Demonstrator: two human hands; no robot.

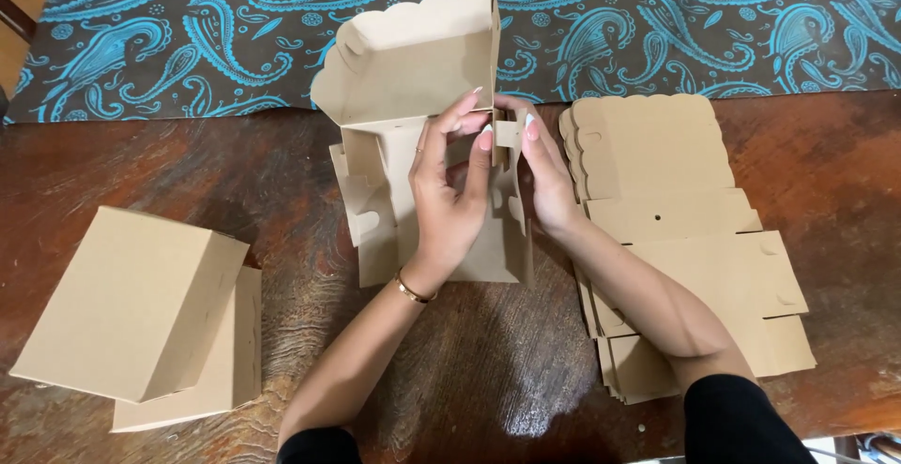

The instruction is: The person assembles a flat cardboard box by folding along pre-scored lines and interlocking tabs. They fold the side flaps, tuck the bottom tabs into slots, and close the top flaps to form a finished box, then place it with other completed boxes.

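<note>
Centre frame: both hands (488,159) pinching half-folded box (413,79) side tab | two finished boxes (141,309) lower left | flat blanks (676,192) right, unfolded

The left hand (449,203) hid the middle of the half-folded cardboard box (413,79), the right hand (544,178) covered its side flap, and the lower assembled box (239,361) lay mostly hidden beneath the upper one (131,300).
</note>
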